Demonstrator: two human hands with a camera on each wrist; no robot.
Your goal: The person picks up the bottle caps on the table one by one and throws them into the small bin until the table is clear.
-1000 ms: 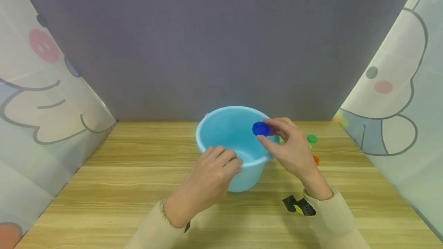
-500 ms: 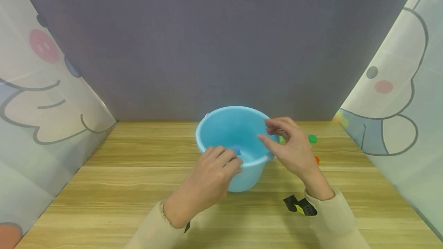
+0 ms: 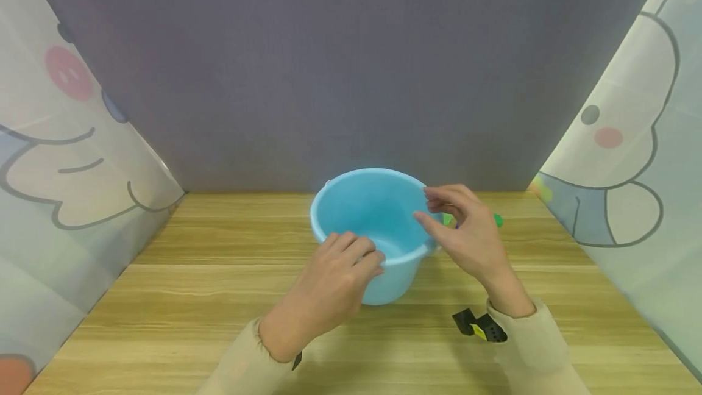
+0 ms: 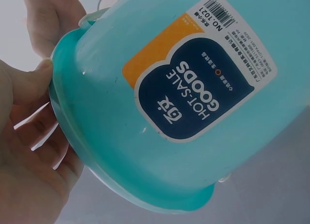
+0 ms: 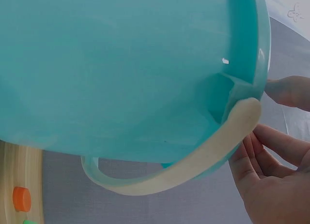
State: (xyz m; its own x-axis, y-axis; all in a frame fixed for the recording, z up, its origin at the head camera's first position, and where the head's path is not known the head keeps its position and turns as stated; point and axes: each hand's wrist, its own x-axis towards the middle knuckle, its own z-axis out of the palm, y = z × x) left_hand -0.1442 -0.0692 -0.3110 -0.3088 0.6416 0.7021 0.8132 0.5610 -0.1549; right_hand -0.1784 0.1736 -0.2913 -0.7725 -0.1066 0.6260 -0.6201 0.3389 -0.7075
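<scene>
A light blue plastic bucket (image 3: 390, 282) stands upright on the wooden table. My left hand (image 3: 331, 285) grips its near rim, thumb outside and fingers over the edge; the left wrist view shows the thumb (image 4: 31, 81) against the rim beside a printed label (image 4: 189, 88). Over the right rim is my right hand (image 3: 471, 236), thumb and fingers apart with nothing between them. In the right wrist view that hand (image 5: 276, 175) is beside the rim and the bucket's pale handle (image 5: 179, 171). Part of the bucket's floor is hidden behind the left hand and near wall.
Right of the bucket lie a green cap (image 3: 498, 220) and a light green piece (image 3: 447, 219), partly behind my right hand. An orange cap (image 5: 22, 199) shows in the right wrist view. A grey wall (image 3: 351, 78) rises behind the table, with cartoon-printed cloth at both sides.
A blue cap pinched in my right hand was let go and dropped into the bucket; it is now out of sight. My right hand has shifted slightly right. The left hand stayed still.
</scene>
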